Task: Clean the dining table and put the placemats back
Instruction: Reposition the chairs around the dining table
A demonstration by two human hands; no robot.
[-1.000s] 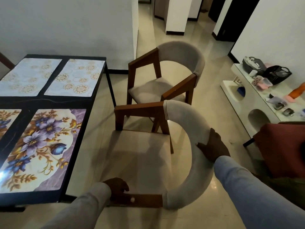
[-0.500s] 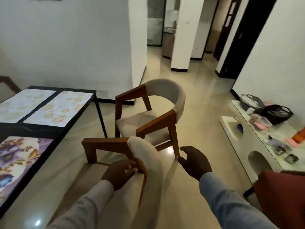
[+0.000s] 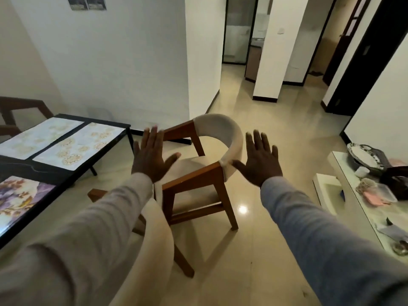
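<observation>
The dark counter (image 3: 55, 171) at left carries two pale placemats (image 3: 72, 144) side by side at its far end and one purple floral placemat (image 3: 19, 197) at the nearer end.

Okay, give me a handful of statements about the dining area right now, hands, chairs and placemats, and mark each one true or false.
1. Both hands are open with fingers spread and hold nothing. True: the left hand and the right hand are raised with fingers apart.
2. The dining table is bare of placemats. False: two pale placemats and a floral placemat lie on it.
3. The far chair lies tipped over on the floor. False: it stands upright on its legs.
4. A near chair with a padded back is below the left sleeve. True.
5. The right hand grips the far chair's armrest. False: it is open and grips nothing.
</observation>
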